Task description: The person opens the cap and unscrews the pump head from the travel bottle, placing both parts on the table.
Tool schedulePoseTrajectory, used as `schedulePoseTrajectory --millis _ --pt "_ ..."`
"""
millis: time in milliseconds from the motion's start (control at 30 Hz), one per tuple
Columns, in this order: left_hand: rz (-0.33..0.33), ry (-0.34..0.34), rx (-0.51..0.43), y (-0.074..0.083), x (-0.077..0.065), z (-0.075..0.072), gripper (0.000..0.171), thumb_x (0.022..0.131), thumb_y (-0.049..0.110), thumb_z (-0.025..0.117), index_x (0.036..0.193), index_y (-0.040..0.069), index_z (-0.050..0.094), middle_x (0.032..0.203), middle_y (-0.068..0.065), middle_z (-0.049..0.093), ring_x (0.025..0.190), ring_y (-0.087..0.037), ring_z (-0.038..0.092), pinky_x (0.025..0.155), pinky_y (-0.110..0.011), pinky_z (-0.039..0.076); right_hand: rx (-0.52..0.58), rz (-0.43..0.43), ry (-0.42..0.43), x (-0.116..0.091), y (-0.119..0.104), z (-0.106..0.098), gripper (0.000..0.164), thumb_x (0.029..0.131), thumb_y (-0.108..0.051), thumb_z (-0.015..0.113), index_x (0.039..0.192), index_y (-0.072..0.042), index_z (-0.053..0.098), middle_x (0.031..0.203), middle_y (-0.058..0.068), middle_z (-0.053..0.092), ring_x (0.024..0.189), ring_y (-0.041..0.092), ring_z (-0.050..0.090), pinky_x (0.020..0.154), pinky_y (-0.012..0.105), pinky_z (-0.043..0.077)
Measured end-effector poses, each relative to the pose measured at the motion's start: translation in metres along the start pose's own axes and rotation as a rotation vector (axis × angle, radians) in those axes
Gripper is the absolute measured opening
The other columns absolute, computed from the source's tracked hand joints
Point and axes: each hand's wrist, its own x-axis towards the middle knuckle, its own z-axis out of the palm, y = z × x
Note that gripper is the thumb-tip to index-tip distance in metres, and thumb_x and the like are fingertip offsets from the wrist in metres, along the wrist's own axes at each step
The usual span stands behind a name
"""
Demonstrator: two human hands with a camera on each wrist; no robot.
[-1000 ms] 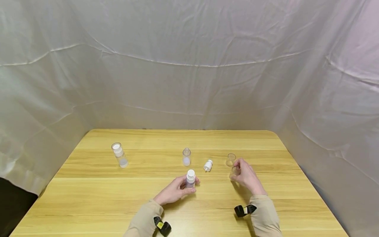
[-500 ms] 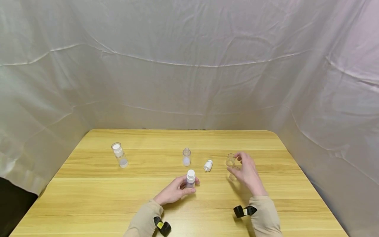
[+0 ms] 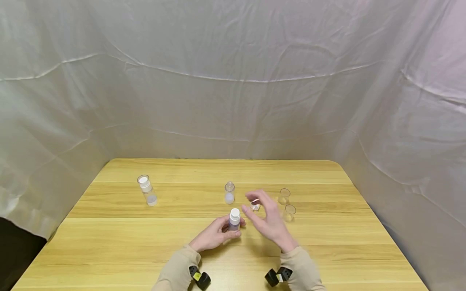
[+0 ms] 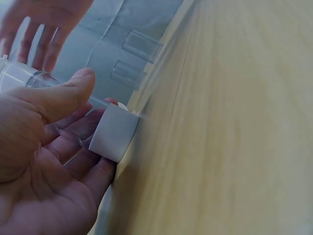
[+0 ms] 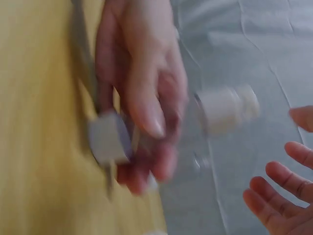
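My left hand holds a small pump bottle upright near the middle of the table. It has a white pump top, a clear body and a white base, with my thumb and fingers around the body. To its right, my right hand hovers with fingers spread and nothing between them. A loose white pump head lies on the table behind that hand, partly hidden by its fingers. Behind the held bottle stands a clear bottle without a pump. The right wrist view is blurred.
Two clear cylindrical caps stand at the right of the table. At the far left is another pump bottle with a clear cap over its white top. Grey cloth hangs behind the wooden table and along its sides.
My right hand has let go of the nearer clear cap, leaving it standing beside the other one, and has moved left toward the held pump bottle. My left hand has stayed in place.
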Motion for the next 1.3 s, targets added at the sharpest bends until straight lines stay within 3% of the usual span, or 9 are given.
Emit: schedulePoseTrajectory --millis 133,267,500,700,967,1167,1300 --pt "-0.025 0.019 0.023 0.001 -0.002 0.001 0.043 0.1 0.021 0.062 0.138 0.002 0.055 0.133 -0.017 0.065 0.126 -0.033 0.06 0.113 -0.041 0.048 0.024 0.011 -0.099 -0.005 -0.007 0.014 0.033 0.092 -0.016 0.071 0.123 -0.008 0.063 0.115 0.006 0.068 0.103 0.021 0.065 0.09 0.035 0.061" --pt "-0.02 0.021 0.032 0.001 -0.001 0.002 0.041 0.099 0.021 0.062 0.136 0.004 0.057 0.134 -0.014 0.065 0.128 -0.032 0.058 0.115 -0.037 0.046 -0.02 0.007 -0.144 -0.008 -0.01 0.022 0.04 0.088 -0.021 0.077 0.125 -0.012 0.063 0.116 0.001 0.068 0.106 0.016 0.064 0.094 0.035 0.059" --pt "-0.004 0.012 0.033 -0.001 -0.001 0.001 0.041 0.099 0.017 0.061 0.136 0.002 0.056 0.136 -0.016 0.063 0.132 -0.035 0.056 0.119 -0.047 0.043 -0.07 -0.007 -0.17 -0.009 -0.012 0.027 0.044 0.079 -0.008 0.084 0.119 -0.007 0.065 0.114 0.004 0.07 0.105 0.018 0.066 0.095 0.036 0.06" --pt "-0.006 0.025 0.012 0.0 0.0 0.001 0.044 0.098 0.018 0.063 0.138 0.001 0.056 0.136 -0.017 0.064 0.129 -0.035 0.058 0.115 -0.035 0.046 -0.068 0.01 -0.163 -0.008 -0.011 0.027 0.044 0.076 -0.005 0.085 0.116 -0.004 0.066 0.111 0.005 0.07 0.101 0.018 0.068 0.091 0.033 0.061" --pt "0.066 0.174 -0.014 -0.001 0.001 0.003 0.051 0.087 0.006 0.074 0.135 -0.001 0.058 0.134 -0.021 0.065 0.127 -0.037 0.061 0.115 -0.037 0.048 -0.055 -0.024 -0.122 -0.008 -0.01 0.026 0.042 0.073 -0.002 0.085 0.111 -0.004 0.068 0.106 0.006 0.071 0.095 0.018 0.068 0.087 0.031 0.062" --pt "0.063 0.143 -0.073 -0.001 0.003 0.004 0.048 0.088 0.003 0.072 0.133 -0.003 0.058 0.129 -0.023 0.067 0.123 -0.037 0.063 0.109 -0.019 0.05 -0.05 -0.023 -0.114 -0.008 -0.009 0.026 0.04 0.074 -0.003 0.085 0.111 -0.004 0.069 0.105 0.006 0.072 0.092 0.018 0.069 0.082 0.029 0.063" --pt "0.059 0.119 -0.09 -0.001 0.004 0.004 0.045 0.089 0.003 0.071 0.131 -0.006 0.058 0.127 -0.023 0.067 0.12 -0.031 0.065 0.105 -0.014 0.05 -0.038 -0.015 -0.123 -0.008 -0.01 0.026 0.04 0.075 -0.002 0.084 0.112 -0.003 0.07 0.107 0.007 0.073 0.095 0.02 0.07 0.083 0.029 0.063"
